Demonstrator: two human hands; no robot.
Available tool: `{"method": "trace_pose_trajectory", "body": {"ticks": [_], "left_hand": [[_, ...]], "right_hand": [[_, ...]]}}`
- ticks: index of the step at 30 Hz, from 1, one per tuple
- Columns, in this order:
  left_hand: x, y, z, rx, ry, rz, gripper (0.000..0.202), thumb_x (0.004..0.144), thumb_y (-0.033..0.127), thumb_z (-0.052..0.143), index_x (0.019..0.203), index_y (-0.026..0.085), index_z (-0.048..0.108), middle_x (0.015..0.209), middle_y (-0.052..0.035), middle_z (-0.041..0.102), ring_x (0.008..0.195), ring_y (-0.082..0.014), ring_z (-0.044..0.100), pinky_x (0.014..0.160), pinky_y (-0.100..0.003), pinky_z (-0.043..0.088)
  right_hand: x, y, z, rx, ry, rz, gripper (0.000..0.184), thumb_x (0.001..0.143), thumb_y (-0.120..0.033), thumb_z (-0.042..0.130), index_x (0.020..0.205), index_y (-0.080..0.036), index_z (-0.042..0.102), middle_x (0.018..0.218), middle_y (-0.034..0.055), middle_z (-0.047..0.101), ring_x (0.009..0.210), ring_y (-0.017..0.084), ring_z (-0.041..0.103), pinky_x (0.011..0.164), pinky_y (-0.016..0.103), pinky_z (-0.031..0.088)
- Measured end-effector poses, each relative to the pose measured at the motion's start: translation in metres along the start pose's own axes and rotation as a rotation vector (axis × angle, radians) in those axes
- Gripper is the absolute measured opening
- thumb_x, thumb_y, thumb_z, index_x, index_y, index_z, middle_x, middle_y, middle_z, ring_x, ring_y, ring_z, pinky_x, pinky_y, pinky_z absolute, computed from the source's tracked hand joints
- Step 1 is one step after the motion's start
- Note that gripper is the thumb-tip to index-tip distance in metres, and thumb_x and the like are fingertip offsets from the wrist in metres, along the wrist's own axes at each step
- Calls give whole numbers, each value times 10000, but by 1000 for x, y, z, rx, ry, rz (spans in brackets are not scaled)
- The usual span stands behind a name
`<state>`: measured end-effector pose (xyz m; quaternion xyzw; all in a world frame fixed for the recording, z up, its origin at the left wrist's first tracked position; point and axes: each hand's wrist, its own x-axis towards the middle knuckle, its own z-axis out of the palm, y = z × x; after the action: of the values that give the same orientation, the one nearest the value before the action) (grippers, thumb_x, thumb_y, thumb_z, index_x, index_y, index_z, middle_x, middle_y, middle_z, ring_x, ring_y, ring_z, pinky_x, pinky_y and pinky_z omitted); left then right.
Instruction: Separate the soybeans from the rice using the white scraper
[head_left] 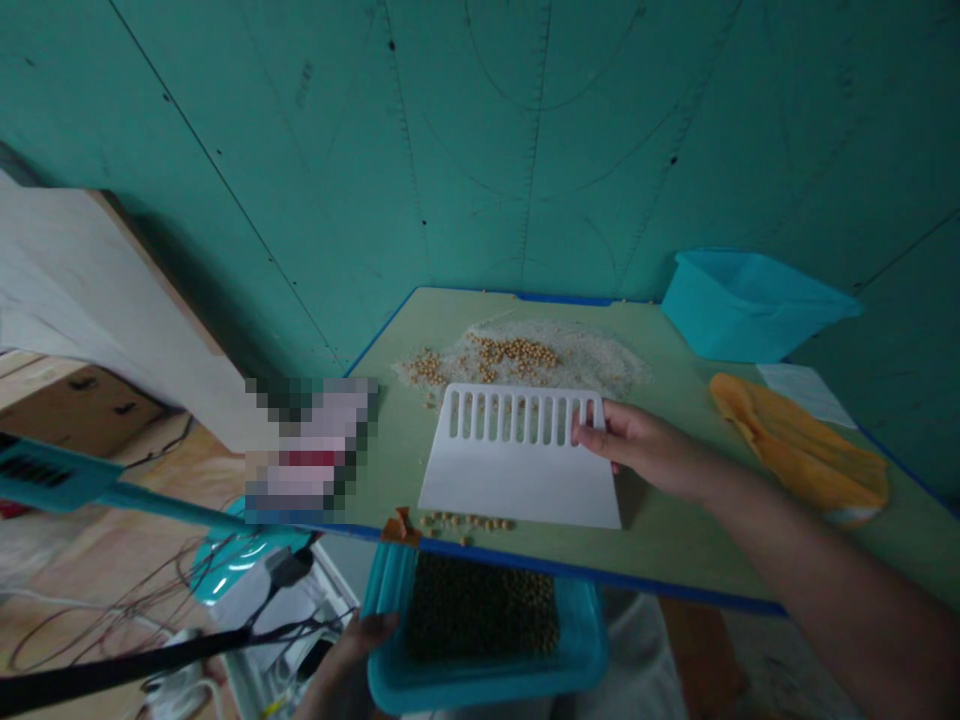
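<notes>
My right hand [645,450] is closed on the upper right corner of a white slotted scraper [517,460], which lies tilted on the green table [675,540]. A few yellow beans [465,522] sit between the scraper's lower edge and the table's near blue edge. Farther back lies a pile of white grains and yellow beans [517,358]. Below the table edge my left hand [364,635] grips the left side of a teal tray [480,640] holding dark and yellow beans.
A teal bin [750,300] stands at the back right of the table. An orange cloth [802,450] lies along the right side, with a white sheet [806,390] behind it. Cables and a teal object [232,560] lie on the floor at the left.
</notes>
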<state>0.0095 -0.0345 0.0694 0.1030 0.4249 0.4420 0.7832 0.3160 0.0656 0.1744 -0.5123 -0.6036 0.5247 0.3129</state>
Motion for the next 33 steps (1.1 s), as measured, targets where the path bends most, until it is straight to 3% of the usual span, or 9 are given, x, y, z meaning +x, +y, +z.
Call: {"method": "trace_pose_trajectory", "body": {"ticks": [14,33], "left_hand": [[2,-2,0,6,18,1,114,626,252,696,717,270,763,798,28,779,1147,-270,512,1003,-297,299],[1,2,8,-32,14,-8,202,672,205,647,839,246,754,836,10,777,1140,-304,521,1015,-390,305]], "right_hand": [[0,-2,2,-11,-13,29,350,707,-513,577,849,-194,554,701,-4,530,590,120,439,520,243,335],[-1,-2,3,9,-38,30,358,702,-517,595,845,-189,566,744,8,577,624,123,488,518,237,360]]}}
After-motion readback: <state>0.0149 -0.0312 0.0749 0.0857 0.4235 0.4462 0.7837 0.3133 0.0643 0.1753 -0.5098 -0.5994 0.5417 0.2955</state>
